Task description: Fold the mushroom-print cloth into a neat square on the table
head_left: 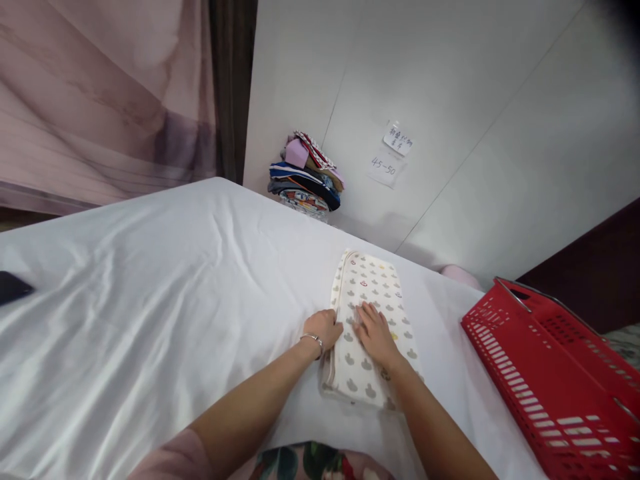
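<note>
Our right hand (376, 339) lies spread, palm down, on the folded cloth (357, 367), probably to keep its layers flat. Our left hand (323, 327) curls at the cloth's left edge, seemingly to steady the fold; we cannot tell whether it grips. The cloth rests on the white sheet (200, 300), the red basket (550, 360) to its right, the clothes stack (306, 177) beyond it.

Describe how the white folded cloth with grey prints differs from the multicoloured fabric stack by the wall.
The white folded cloth lies low and flat; the multicoloured fabric stack is piled higher. The right hand rests on the cloth, the left hand at its edge; neither touches the stack. Both are folded fabric.
</note>
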{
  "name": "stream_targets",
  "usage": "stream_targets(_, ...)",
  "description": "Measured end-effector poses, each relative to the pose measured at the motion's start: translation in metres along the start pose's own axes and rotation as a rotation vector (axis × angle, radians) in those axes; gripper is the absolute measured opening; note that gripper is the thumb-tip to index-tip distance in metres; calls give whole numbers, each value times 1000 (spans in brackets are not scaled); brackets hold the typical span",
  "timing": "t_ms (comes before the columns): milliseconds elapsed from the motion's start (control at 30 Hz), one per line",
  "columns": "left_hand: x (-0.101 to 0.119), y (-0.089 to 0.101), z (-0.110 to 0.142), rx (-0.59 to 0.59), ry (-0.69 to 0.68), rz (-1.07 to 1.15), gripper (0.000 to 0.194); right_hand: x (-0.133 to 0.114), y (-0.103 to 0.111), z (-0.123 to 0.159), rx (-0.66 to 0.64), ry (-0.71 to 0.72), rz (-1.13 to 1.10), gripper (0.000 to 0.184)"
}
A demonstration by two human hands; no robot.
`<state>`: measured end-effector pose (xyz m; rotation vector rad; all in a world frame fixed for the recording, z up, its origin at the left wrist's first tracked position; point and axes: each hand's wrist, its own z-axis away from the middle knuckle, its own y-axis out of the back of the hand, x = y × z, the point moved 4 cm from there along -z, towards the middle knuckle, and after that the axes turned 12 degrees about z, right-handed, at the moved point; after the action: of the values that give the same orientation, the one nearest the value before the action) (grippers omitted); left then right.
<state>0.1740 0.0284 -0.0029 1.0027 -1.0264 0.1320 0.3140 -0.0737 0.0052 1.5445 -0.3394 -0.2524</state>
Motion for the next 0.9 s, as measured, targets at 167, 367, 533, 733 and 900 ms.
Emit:
stream_targets(167, 4, 1, 2, -9, 4, -28, 21, 17, -1, -14, -24, -195, -14, 48)
stream_targets(367, 5, -1, 2, 4, -10, -44, 21, -17, 18, -26, 185, -88, -332, 29)
stream_targets(533, 4, -2, 5, 35, -39, -19, 19, -38, 15, -43, 2, -206, -456, 21)
stream_targets(733, 6, -2, 8, 36, -27, 49, 17, -40, 12, -49, -101, -279, -557, 14)
stream_targets(900, 4, -1, 4, 59, -64, 149, 19, -36, 2, -48, -136, -301, -658, 7)
